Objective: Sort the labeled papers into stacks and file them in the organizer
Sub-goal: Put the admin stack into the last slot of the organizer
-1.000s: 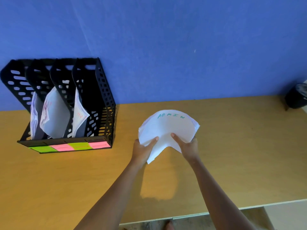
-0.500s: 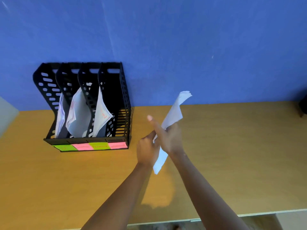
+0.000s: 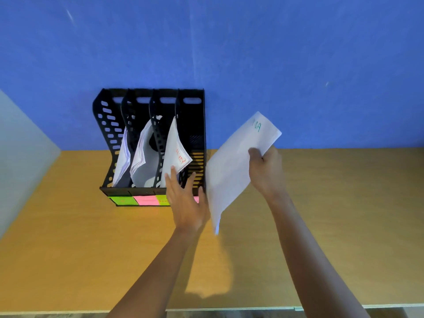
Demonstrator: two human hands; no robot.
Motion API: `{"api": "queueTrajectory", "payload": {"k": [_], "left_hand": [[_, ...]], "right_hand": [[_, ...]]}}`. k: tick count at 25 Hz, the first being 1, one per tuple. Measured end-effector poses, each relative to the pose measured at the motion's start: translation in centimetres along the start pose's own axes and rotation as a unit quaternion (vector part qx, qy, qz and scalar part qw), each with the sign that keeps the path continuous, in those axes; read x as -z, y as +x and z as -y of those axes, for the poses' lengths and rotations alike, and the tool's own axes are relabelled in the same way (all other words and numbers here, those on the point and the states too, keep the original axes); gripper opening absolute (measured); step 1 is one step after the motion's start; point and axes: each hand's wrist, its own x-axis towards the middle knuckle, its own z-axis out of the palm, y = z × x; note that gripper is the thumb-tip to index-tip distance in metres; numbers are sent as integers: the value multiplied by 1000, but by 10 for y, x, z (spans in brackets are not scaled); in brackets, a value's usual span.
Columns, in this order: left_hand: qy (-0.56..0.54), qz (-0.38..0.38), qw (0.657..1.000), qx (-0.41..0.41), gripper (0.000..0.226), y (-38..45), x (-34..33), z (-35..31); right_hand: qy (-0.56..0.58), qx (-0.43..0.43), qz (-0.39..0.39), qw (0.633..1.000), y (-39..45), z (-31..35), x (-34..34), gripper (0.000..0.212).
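Both hands are up at the organizer's right end. Right hand (image 3: 266,168) pinches a stack of white papers (image 3: 231,166) by its right edge, thumb on the near face and fingers behind, and holds it in the air just right of the black organizer (image 3: 110,125). Left hand (image 3: 185,198) is spread wide and holds nothing; its straight fingers reach over the organizer's low front lip at the rightmost slot (image 3: 193,138), and whether they touch the plastic I cannot tell.

That slot looks bare, while the three slots to its left each hold curled papers (image 3: 176,154). Coloured sticky labels (image 3: 145,200) run along the front base, the right ones partly hidden by the left hand.

What the coming move seems to turn on: the held stack lies to the right of the open slot and close beside the organizer's right wall. Its long axis runs on a slant, from a low near corner by the left hand up to a far right corner bearing green lettering. The slot's own length runs near to far and is narrow left to right, so the stack likely needs swinging leftward over the wall and squaring up edge-on before it drops in. The left hand is nearer the slot, well placed to steady the organizer on the tabletop (image 3: 332,214).
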Motion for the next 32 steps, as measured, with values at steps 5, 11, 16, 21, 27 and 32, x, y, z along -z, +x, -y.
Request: {"api": "queueTrajectory", "payload": {"k": [5, 11, 16, 21, 27, 32], "left_hand": [[43, 81, 994, 62, 70, 15, 7, 23], [-44, 90, 991, 93, 81, 25, 17, 32], [-76, 98, 986, 109, 88, 24, 21, 43], [-71, 114, 986, 103, 95, 23, 20, 45], [-56, 122, 986, 101, 98, 23, 20, 48], [-56, 115, 988, 92, 97, 21, 18, 48]], "right_hand": [[14, 49, 50, 997, -5, 32, -6, 20], [4, 59, 81, 995, 7, 59, -35, 13], [26, 98, 71, 992, 21, 75, -55, 14], [-38, 142, 55, 988, 34, 90, -80, 24], [-106, 160, 23, 981, 34, 102, -68, 42], [-113, 126, 21, 985, 29, 102, -64, 45]]}}
